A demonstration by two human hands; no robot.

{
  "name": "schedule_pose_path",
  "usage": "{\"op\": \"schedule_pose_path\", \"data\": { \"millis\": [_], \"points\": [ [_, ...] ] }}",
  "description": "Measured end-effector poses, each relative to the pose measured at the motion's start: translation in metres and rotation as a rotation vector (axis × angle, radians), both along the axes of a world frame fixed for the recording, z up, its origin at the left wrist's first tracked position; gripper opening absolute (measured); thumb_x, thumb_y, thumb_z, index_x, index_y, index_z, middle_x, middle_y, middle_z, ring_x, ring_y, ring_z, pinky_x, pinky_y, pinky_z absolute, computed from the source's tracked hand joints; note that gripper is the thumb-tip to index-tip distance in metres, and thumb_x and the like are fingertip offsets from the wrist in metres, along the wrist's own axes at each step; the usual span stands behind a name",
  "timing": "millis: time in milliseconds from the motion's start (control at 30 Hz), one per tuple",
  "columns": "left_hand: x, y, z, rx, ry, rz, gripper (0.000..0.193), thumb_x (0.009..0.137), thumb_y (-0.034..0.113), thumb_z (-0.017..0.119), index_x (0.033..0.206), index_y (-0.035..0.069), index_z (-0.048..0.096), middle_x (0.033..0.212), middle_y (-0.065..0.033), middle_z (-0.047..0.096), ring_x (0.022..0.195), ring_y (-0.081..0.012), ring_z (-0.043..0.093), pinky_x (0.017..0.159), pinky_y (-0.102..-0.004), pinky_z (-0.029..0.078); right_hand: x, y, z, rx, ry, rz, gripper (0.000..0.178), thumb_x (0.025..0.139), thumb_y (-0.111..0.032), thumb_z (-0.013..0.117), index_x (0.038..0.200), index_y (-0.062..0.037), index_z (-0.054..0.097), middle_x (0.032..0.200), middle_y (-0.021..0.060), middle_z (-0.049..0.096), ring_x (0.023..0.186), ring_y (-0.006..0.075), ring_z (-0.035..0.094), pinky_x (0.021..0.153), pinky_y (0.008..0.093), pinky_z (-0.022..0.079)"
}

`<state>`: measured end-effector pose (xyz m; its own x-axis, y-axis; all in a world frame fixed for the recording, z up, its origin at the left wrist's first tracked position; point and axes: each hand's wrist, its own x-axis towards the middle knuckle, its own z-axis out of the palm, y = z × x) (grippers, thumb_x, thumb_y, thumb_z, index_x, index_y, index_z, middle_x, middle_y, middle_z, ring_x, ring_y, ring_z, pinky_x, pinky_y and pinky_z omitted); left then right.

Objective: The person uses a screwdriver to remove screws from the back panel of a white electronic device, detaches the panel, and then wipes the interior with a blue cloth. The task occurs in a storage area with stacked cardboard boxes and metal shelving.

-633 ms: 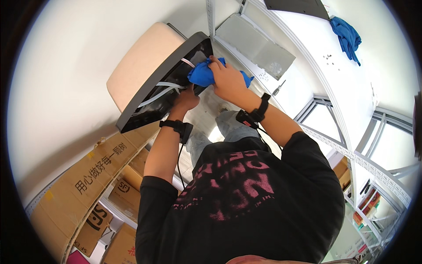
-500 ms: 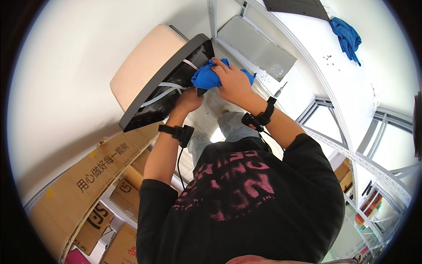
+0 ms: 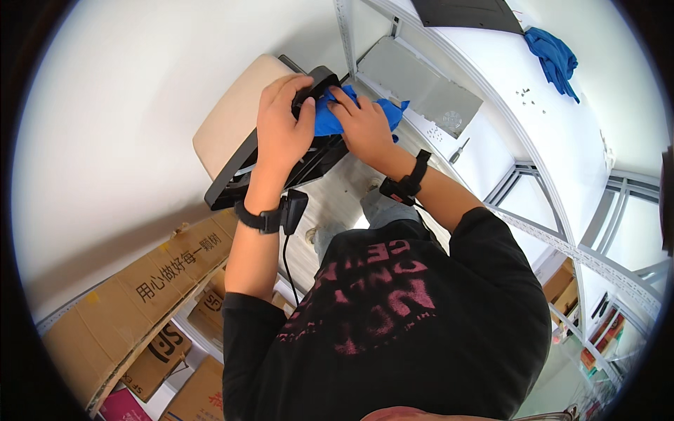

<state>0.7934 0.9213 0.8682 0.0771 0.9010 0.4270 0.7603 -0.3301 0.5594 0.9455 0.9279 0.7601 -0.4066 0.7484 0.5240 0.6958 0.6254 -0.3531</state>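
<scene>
A bulky housing (image 3: 226, 116) with a beige padded-looking shell and a black rim stands tilted in front of me, against the white wall. What kind of thing it is, I cannot tell. My left hand (image 3: 282, 133) is closed over the upper corner of its black rim, thumb on one side and fingers on the other. In my right hand (image 3: 366, 137) is a blue cloth (image 3: 325, 123), pressed against the black inner side by that same corner. Pale strips show in part inside the housing, behind my left forearm. Both wrists wear black straps with small boxes.
To the right runs a white shelf with a screwdriver (image 3: 460, 151), small screws (image 3: 530, 98), a second blue cloth (image 3: 552, 59) and a black panel (image 3: 470, 14). A grey metal panel (image 3: 414, 77) lies beyond the housing. Cardboard boxes (image 3: 161, 274) line the lower left.
My left hand has gone from the housing's lower inner side up to its top corner. The housing has tipped, showing less of its inside. My right hand stays on the cloth, slightly lower.
</scene>
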Motion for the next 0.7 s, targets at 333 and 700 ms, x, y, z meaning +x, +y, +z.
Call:
{"op": "schedule_pose_path", "data": {
  "millis": [333,700],
  "points": [
    [-0.011,0.008,-0.018,-0.018,0.191,-0.029,0.040,0.078,-0.005,0.058,0.117,0.000,0.059,0.122,-0.0144,0.057,0.114,-0.0333,0.050,0.100,-0.0383,0.039,-0.007,-0.002,-0.004,-0.128,-0.139,-0.070,0.048,0.059,-0.005,0.069,0.105,-0.0036,0.056,0.136,0.0098,0.047,0.087,0.0284,0.053,0.065,0.0407,0.040],
    [-0.013,0.014,-0.019,0.033,0.156,-0.001,0.039,0.071,-0.007,0.060,0.110,-0.002,0.063,0.113,-0.0141,0.061,0.108,-0.0342,0.054,0.093,-0.0402,0.043,-0.001,-0.013,0.009,-0.210,-0.143,-0.025,0.055,0.055,-0.005,0.072,0.107,-0.0018,0.054,0.137,0.0132,0.046,0.090,0.0293,0.055,0.061,0.0394,0.044]
  ]
}}
